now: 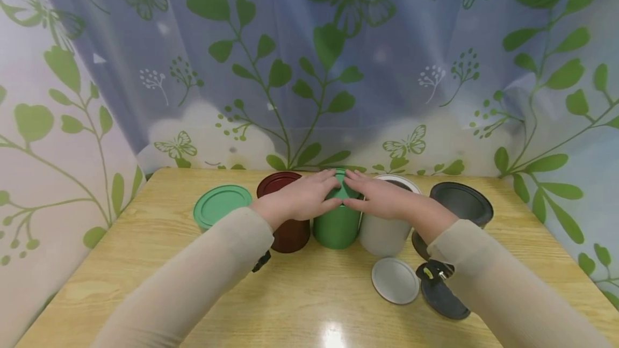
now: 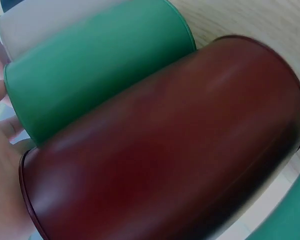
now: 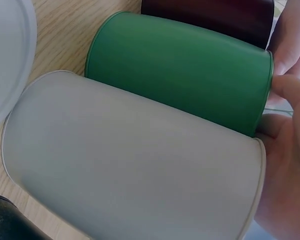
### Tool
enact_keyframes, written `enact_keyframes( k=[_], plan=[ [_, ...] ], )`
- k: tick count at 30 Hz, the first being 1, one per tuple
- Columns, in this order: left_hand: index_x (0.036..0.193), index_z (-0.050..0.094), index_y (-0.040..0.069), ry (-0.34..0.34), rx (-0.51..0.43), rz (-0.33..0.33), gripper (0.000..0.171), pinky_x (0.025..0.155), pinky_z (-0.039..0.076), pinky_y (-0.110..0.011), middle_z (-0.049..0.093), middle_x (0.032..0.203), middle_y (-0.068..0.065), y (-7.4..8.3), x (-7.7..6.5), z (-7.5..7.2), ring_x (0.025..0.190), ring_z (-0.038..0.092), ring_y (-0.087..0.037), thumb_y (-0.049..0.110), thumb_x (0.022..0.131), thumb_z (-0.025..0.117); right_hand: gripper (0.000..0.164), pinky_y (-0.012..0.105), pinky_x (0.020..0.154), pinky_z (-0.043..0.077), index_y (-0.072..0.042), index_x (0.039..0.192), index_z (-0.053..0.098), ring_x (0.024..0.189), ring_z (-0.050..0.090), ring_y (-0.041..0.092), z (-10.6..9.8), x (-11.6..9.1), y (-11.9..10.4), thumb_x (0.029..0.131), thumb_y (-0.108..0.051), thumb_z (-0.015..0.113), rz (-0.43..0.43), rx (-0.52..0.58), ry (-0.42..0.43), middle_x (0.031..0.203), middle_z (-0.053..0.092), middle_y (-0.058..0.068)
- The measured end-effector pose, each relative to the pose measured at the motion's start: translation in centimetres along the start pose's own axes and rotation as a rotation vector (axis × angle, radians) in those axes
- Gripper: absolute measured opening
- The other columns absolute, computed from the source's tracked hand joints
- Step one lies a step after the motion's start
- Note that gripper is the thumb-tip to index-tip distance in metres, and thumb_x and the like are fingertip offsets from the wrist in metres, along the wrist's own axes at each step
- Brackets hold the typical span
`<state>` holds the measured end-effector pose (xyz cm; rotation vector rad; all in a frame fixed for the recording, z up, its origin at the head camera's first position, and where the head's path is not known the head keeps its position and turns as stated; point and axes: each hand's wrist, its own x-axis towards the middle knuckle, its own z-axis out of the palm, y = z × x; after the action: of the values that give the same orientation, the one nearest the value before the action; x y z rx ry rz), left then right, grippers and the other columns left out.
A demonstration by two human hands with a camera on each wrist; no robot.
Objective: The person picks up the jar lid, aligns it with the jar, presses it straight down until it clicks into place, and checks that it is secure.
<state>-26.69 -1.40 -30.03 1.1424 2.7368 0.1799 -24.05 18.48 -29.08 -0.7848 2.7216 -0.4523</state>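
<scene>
A green canister [image 1: 336, 230] stands upright in the middle of a row, its green lid [image 1: 344, 191] showing between my hands. My left hand [image 1: 307, 196] and right hand [image 1: 384, 197] lie palm-down over its top from either side, fingers extended across the rim. Beneath the left hand and wrist stands a dark red canister [image 1: 290, 235] with a dark red top. Under the right hand is a white canister [image 1: 384, 235], its top partly covered. In the right wrist view, the right hand's fingers [image 3: 285, 90] touch the green canister's rim.
A mint green lidded canister [image 1: 222, 208] stands at the left. At the right is a black canister [image 1: 461, 203], partly behind the right forearm. A grey lid [image 1: 395, 281] and a black lid [image 1: 445, 299] lie on the wooden table [image 1: 300, 299]. A patterned curtain [image 1: 290, 69] hangs behind.
</scene>
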Motion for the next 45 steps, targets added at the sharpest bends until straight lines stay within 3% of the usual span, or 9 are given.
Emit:
enact_keyframes(
  k=[6, 11, 16, 25, 29, 39, 45],
  plan=[
    [0.135, 0.047, 0.015, 0.014, 0.033, 0.015, 0.045, 0.109, 0.024, -0.037, 0.023, 0.152, -0.009, 0.4, 0.4, -0.5, 0.138, 0.022, -0.022, 0.041, 0.099, 0.038, 0.067, 0.051, 0.109, 0.015, 0.0, 0.147, 0.02, 0.14, 0.006, 0.033, -0.3, 0.1, 0.1, 0.099, -0.042, 0.041, 0.005, -0.045, -0.011, 0.154, 0.009, 0.016],
    [0.132, 0.049, 0.016, -0.016, 0.037, 0.019, 0.039, 0.107, 0.028, -0.038, 0.028, 0.149, -0.007, 0.5, 0.7, -0.9, 0.136, 0.028, -0.022, 0.034, 0.1, 0.037, 0.066, 0.051, 0.109, 0.017, 0.0, 0.146, 0.023, 0.139, 0.01, 0.034, -0.8, 0.3, -0.2, 0.098, -0.041, 0.042, 0.024, -0.101, -0.043, 0.153, 0.013, 0.018],
    [0.125, 0.053, 0.015, -0.019, 0.024, 0.015, 0.034, 0.099, 0.036, -0.037, 0.041, 0.138, -0.004, 0.3, 1.0, -1.7, 0.126, 0.04, -0.021, 0.033, 0.1, 0.04, 0.063, 0.05, 0.109, 0.019, 0.001, 0.145, 0.026, 0.138, 0.014, 0.034, -1.7, 0.7, -0.8, 0.099, -0.038, 0.042, 0.033, -0.128, -0.057, 0.152, 0.014, 0.019],
    [0.136, 0.046, 0.017, -0.127, -0.045, -0.025, 0.046, 0.105, 0.031, -0.038, 0.031, 0.148, -0.003, -0.1, 1.1, -2.1, 0.135, 0.028, -0.021, 0.041, 0.097, 0.044, 0.059, 0.051, 0.108, 0.021, -0.003, 0.146, 0.028, 0.138, 0.016, 0.033, -2.1, 0.8, -0.7, 0.099, -0.035, 0.045, 0.05, -0.077, -0.095, 0.153, 0.014, 0.015],
    [0.135, 0.047, 0.017, -0.132, -0.051, -0.022, 0.045, 0.105, 0.031, -0.038, 0.032, 0.147, -0.003, 0.0, 1.1, -2.1, 0.135, 0.028, -0.02, 0.041, 0.097, 0.046, 0.06, 0.051, 0.107, 0.022, -0.003, 0.145, 0.029, 0.137, 0.019, 0.034, -2.1, 0.9, -0.6, 0.098, -0.035, 0.047, 0.044, -0.065, -0.092, 0.153, 0.016, 0.016],
    [0.131, 0.052, 0.015, -0.126, -0.037, -0.007, 0.044, 0.097, 0.04, -0.033, 0.042, 0.139, -0.003, 0.5, 1.2, -2.4, 0.122, 0.046, -0.018, 0.04, 0.095, 0.05, 0.058, 0.05, 0.106, 0.025, -0.001, 0.144, 0.033, 0.135, 0.025, 0.035, -1.9, 1.0, -0.6, 0.097, -0.032, 0.05, 0.03, -0.082, -0.073, 0.151, 0.019, 0.017],
    [0.131, 0.052, 0.015, -0.138, -0.035, -0.035, 0.045, 0.101, 0.036, -0.036, 0.038, 0.144, -0.003, 0.7, 1.2, -2.5, 0.13, 0.038, -0.02, 0.04, 0.094, 0.051, 0.057, 0.049, 0.106, 0.026, 0.0, 0.143, 0.034, 0.134, 0.027, 0.036, -1.8, 1.0, -0.7, 0.097, -0.031, 0.05, 0.027, -0.107, -0.063, 0.15, 0.022, 0.018]
  ],
)
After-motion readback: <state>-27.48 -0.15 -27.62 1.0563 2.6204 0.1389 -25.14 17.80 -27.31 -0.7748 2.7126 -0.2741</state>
